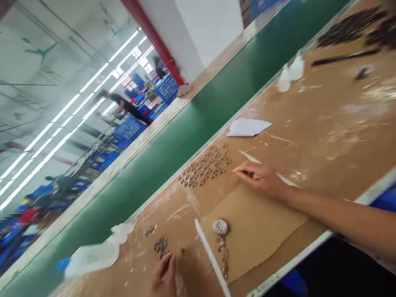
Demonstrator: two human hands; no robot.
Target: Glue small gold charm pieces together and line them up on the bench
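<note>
My right hand [260, 178] rests on the brown worktop [324, 123], fingers drawn together in a pinch pointing left. A thin white strip [249, 157] runs under it; what the fingertips hold is too small to make out. Just left of it lies an array of several small blue-and-gold pieces [206, 167]. My left hand [163, 275] shows only partly at the bottom edge, fingers pressed together, right below a small cluster of the same blue pieces [160, 244]. A whitish bit sits beside that hand.
A brown paper sheet [262, 231] lies at the near edge with a white rosette-like piece [220, 226], a gold chain [224, 255] and a white stick [212, 258]. White paper [247, 127], crumpled plastic [93, 255], a green conveyor belt [192, 123]. People stand far off among blue crates.
</note>
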